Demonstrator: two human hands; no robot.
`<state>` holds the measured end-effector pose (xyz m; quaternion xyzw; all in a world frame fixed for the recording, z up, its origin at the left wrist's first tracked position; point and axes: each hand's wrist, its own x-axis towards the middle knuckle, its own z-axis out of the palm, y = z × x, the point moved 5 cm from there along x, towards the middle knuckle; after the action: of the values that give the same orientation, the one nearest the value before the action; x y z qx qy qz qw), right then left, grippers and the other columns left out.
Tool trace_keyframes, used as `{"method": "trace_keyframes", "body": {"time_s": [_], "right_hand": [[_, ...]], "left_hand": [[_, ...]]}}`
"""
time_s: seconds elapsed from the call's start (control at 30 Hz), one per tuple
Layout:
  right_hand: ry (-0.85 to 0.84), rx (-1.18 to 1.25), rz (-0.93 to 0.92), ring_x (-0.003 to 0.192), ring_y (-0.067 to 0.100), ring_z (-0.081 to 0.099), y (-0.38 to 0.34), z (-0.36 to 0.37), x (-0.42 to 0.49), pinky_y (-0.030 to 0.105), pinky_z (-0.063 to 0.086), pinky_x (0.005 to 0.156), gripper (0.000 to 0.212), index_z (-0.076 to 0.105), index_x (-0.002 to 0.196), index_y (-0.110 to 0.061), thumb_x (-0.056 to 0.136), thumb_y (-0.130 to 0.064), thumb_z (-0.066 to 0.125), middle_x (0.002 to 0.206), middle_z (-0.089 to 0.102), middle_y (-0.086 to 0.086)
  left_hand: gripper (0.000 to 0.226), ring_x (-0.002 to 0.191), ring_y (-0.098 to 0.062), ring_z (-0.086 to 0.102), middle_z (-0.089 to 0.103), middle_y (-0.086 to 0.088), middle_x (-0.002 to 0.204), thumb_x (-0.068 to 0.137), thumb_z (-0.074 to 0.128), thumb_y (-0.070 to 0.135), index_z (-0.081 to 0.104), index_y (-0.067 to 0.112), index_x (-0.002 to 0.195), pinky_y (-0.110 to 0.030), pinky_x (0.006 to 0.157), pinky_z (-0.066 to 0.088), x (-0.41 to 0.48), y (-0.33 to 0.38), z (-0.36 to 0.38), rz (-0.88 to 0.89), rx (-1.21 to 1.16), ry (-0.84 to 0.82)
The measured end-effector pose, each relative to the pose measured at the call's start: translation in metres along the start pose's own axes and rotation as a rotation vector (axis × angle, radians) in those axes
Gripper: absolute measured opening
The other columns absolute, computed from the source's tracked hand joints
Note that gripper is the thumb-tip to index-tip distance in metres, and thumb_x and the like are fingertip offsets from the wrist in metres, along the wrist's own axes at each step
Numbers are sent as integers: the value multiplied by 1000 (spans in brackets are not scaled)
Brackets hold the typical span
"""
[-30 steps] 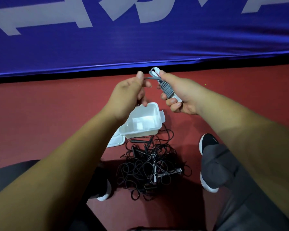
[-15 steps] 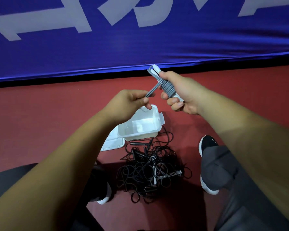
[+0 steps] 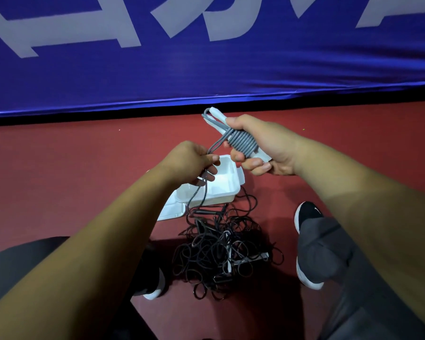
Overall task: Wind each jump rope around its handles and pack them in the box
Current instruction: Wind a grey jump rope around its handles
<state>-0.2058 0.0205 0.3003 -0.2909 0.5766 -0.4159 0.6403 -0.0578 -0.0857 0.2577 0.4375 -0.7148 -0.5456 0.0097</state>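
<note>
My right hand (image 3: 260,143) grips a pair of white jump rope handles (image 3: 261,155) with several turns of grey rope (image 3: 241,143) wound round them. My left hand (image 3: 189,163) pinches the loose grey strand just below and left of the handles; the strand hangs down past my fingers toward the floor. Under my hands a white open box (image 3: 228,185) sits on the red floor, its lid (image 3: 169,212) lying flat at its left. A tangled heap of black jump ropes (image 3: 221,253) lies just in front of the box, with a white handle showing in it.
A blue banner (image 3: 206,57) with pale letters stands along the far edge of the red floor (image 3: 59,168). My two shoes, the right (image 3: 307,217) and the left (image 3: 155,288), flank the rope heap. My grey trouser legs fill the lower corners.
My left hand has moved down and left from the top of the handles, drawing the grey strand with it. The right hand keeps its hold on the handles.
</note>
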Motion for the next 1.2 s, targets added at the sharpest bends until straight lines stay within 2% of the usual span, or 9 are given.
{"method": "trace_keyframes", "body": {"time_s": [0.17, 0.33, 0.47, 0.57, 0.7, 0.8, 0.97, 1.13, 1.2], "right_hand": [[-173, -86, 78, 41, 11, 32, 5, 12, -8, 19, 18, 40, 48, 59, 100, -11, 103, -58, 49, 67, 50, 4], [-383, -170, 234, 39, 12, 40, 16, 21, -17, 18, 25, 36, 46, 62, 92, -11, 95, -57, 53, 63, 51, 6], [-454, -275, 397, 39, 12, 48, 29, 23, -22, 16, 28, 33, 47, 68, 89, -7, 100, -50, 53, 79, 67, 15], [-464, -430, 441, 38, 11, 44, 36, 21, -22, 17, 24, 34, 49, 72, 105, -1, 107, -44, 47, 93, 73, 15], [-392, -521, 421, 37, 12, 42, 40, 17, -15, 18, 23, 36, 46, 76, 98, -4, 109, -40, 50, 83, 75, 12], [-294, -496, 363, 42, 16, 42, 40, 11, -7, 16, 26, 37, 33, 60, 115, -5, 106, -36, 57, 94, 75, 17], [-102, -415, 255, 47, 18, 39, 38, -1, 6, 17, 27, 39, 34, 62, 122, -2, 101, -29, 63, 92, 71, 16], [46, -468, 186, 50, 19, 46, 38, -11, 16, 23, 31, 44, 29, 63, 113, -5, 98, -30, 66, 93, 72, 12], [123, -531, 136, 48, 20, 49, 33, -15, 18, 25, 35, 44, 33, 63, 112, 0, 100, -31, 63, 79, 74, 5]], "left_hand": [[18, 78, -25, 75, 78, -18, 93, 106, 59, 14, 73, 4, 101, -35, 66, 58, -2, 10, -6, 70, 24, 49], [26, 78, -20, 74, 79, -10, 89, 99, 59, -4, 77, 15, 96, -36, 74, 60, -5, 17, -15, 197, -16, 6], [15, 91, -23, 78, 79, -8, 92, 103, 65, 13, 78, 7, 109, -34, 82, 62, -6, 25, -12, 159, -287, -25], [18, 87, -27, 75, 72, -6, 79, 103, 67, 24, 80, 12, 108, -31, 76, 60, -12, 35, -8, 201, -248, -39], [18, 71, -21, 55, 56, 0, 66, 102, 68, 28, 81, 17, 107, -19, 64, 52, -21, 46, -5, 275, -150, -20], [16, 68, -15, 52, 60, 9, 65, 101, 69, 31, 82, 22, 104, -22, 69, 54, -23, 52, -10, 316, -100, 36], [14, 56, -5, 52, 70, 11, 72, 102, 68, 27, 82, 26, 104, -18, 53, 44, -25, 57, -26, 349, 10, 156], [23, 75, -2, 65, 77, 9, 91, 98, 66, 13, 82, 28, 106, -19, 71, 50, -31, 64, -33, 396, 236, 117], [25, 89, -4, 70, 78, 13, 97, 98, 65, 14, 82, 31, 106, -26, 81, 54, -35, 67, -34, 396, 332, 81]]}}
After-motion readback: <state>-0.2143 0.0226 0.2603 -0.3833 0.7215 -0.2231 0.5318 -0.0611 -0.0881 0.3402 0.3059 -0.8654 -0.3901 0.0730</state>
